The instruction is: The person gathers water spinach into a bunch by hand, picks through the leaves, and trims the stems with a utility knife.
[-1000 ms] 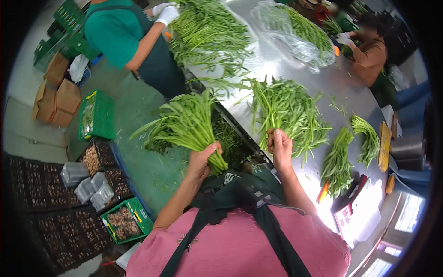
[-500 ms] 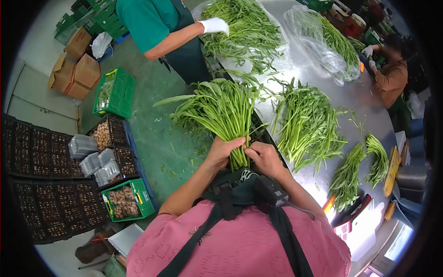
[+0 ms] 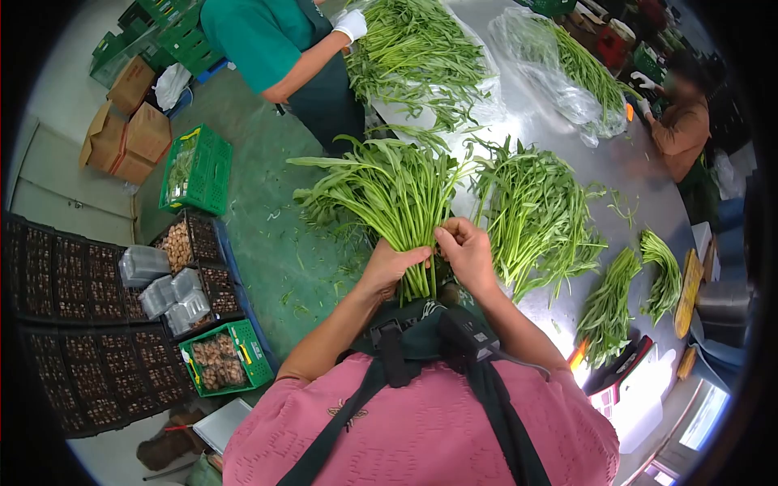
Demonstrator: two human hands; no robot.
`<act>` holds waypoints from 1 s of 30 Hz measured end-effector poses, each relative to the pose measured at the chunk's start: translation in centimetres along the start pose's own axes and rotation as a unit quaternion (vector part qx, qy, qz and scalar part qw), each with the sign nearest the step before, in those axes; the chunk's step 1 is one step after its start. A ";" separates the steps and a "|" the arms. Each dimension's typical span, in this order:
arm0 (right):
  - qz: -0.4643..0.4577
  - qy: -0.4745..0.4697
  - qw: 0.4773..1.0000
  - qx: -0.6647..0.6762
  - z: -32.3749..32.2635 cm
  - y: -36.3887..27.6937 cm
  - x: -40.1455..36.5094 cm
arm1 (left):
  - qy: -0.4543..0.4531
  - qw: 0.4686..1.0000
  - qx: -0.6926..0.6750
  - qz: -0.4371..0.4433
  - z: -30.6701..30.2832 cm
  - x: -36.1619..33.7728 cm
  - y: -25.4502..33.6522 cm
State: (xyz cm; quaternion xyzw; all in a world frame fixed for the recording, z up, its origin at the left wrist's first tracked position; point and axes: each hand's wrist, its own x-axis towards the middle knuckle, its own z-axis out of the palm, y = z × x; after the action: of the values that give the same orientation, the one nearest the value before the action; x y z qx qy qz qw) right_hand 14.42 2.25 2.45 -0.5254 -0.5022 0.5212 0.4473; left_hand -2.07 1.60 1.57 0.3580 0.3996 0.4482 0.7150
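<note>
My left hand [image 3: 392, 266] is wrapped round the lower stems of a bunch of water spinach [image 3: 397, 190], thumb across the front. The leaves fan out upward and to the left; the cut stem ends show below the hand. My right hand [image 3: 465, 249] is closed in a pinch at the right edge of the bunch, on a stem there, though the fingertips partly hide it. On the metal table [image 3: 559, 312] to the right, a loose pile of water spinach [image 3: 539, 215] lies close beside my right hand.
Two smaller bunches, one nearer [image 3: 612, 312] and one farther right [image 3: 663, 271], lie on the table. A co-worker's gloved hand [image 3: 351, 26] is by a large heap of greens [image 3: 417, 61]. Another person [image 3: 681, 121] sits across. Green crates [image 3: 197, 170] and black crates stand left.
My right hand has moved up along the bunch's right edge, its fingers now pinched higher. My left hand keeps its hold. The co-worker's gloved hand has moved left and up.
</note>
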 end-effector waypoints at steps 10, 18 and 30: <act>-0.075 -0.075 0.964 -0.243 -1.5 2.6 -2.2 | 0.080 0.994 -0.066 -0.029 -1.6 -0.1 -0.8; -0.076 0.016 0.938 -0.339 -1.9 3.7 -2.9 | 0.105 0.992 -0.073 -0.010 -1.7 -0.4 -0.3; -0.036 -0.015 0.999 -0.032 -2.3 2.6 -2.7 | 0.116 0.989 -0.097 -0.005 -1.7 -0.5 -1.3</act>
State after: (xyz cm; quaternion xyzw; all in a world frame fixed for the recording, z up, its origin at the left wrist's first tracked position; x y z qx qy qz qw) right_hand 17.02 -0.59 0.27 -0.5132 -0.5438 0.4963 0.4411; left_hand -3.30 0.91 -0.17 0.2310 0.4361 0.5195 0.6975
